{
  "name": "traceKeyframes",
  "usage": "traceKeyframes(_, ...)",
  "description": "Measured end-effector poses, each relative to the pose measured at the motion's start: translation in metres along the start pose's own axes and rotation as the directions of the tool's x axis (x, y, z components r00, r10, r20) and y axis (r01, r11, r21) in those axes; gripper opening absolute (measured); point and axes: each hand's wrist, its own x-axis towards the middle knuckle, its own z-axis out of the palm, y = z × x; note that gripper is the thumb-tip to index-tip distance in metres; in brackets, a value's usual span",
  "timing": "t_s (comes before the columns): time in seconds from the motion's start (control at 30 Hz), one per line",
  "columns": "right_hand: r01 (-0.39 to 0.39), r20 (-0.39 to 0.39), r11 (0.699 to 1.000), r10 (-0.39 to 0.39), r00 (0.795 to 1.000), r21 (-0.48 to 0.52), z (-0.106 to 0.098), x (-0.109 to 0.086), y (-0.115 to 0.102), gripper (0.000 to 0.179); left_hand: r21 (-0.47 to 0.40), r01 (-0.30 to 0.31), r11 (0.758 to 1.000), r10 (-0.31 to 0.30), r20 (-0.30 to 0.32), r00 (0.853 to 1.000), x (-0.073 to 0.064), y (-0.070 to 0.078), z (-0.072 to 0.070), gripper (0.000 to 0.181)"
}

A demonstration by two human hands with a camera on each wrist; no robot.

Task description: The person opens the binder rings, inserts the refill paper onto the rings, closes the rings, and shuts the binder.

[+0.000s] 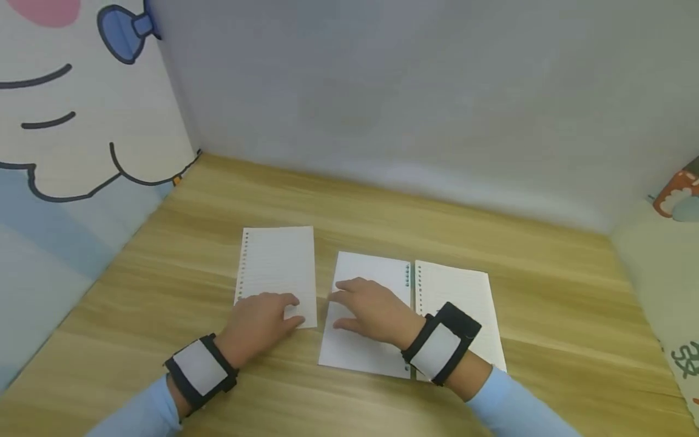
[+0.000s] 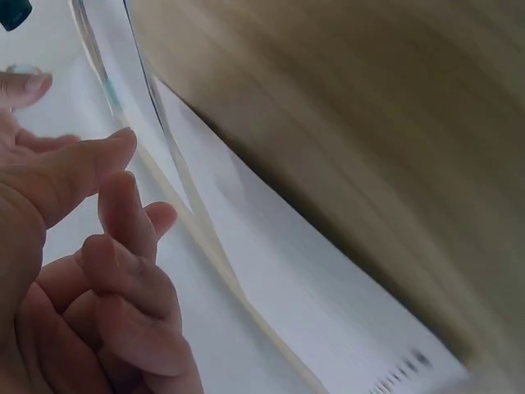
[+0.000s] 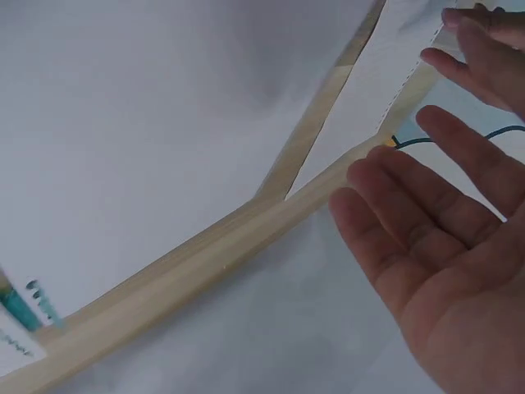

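Observation:
A lined sheet of paper [image 1: 278, 258], punched with holes down its left edge, lies on the table. Over its lower part is my left hand [image 1: 259, 321], thumb and index finger apart; the left wrist view shows its fingers loosely bent with nothing between them. To the right lies an opened loose-leaf notebook: a blank white page [image 1: 355, 355] on the left, teal rings [image 1: 408, 276] in the middle and a lined page [image 1: 455, 285] on the right. My right hand [image 1: 374, 309] hovers over the white page, fingers spread and holding nothing in the right wrist view [image 3: 443, 271].
The wooden table [image 1: 262, 188] runs back to a pale grey wall [image 1: 404, 103]. At the left stands a panel with a cartoon print [image 1: 82, 139]. Another printed panel [image 1: 666, 285] borders the right side. Both wrists wear black straps.

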Motion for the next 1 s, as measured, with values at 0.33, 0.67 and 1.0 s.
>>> traceKeyframes(0.33, -0.001, 0.073, 1.000, 0.002, 0.997, -0.016, 0.019, 0.018, 0.000, 0.048, -0.016, 0.099, 0.995, -0.099, -0.035, 0.994, 0.005, -0.038, -0.007, 0.037)
traceKeyframes(0.67, 0.055, 0.086, 0.995, -0.048, 0.995, -0.081, 0.028, 0.020, 0.000, 0.053, -0.010, 0.215, 0.977, -0.215, 0.025, 0.976, 0.011, -0.057, -0.010, 0.038)
traceKeyframes(1.0, 0.038, 0.084, 0.998, -0.033, 0.996, -0.054, 0.029, 0.023, -0.004, 0.049, -0.013, 0.215, 0.976, -0.214, 0.054, 0.975, 0.010, -0.057, -0.011, 0.036)
